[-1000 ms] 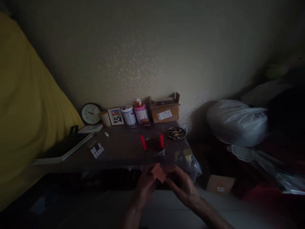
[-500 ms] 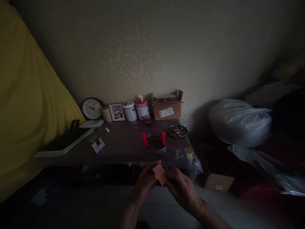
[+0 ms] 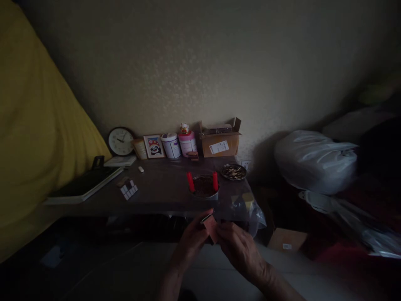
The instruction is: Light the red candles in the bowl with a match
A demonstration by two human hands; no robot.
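Observation:
In dim light, both my hands meet just in front of the table's near edge. My left hand [image 3: 192, 240] and my right hand [image 3: 239, 248] pinch a small reddish-pink box [image 3: 209, 224] between their fingertips, tilted with one end up. It looks like a matchbox, though the light is too poor to be sure. Straight beyond it on the dark table [image 3: 156, 196] stands a round metal bowl [image 3: 204, 189] with two red candles [image 3: 190, 182] upright at its rim.
A small dish of light sticks [image 3: 233, 172] sits right of the bowl. Along the wall stand a clock [image 3: 120, 141], a framed picture [image 3: 153, 146], two tubs [image 3: 171, 146] and a cardboard box [image 3: 219, 142]. A yellow curtain [image 3: 34, 125] hangs left; a white bag [image 3: 315, 161] lies right.
The view has tipped up a little, so the table sits higher in the picture. The small box has turned more on edge between my fingers. My hands stay together.

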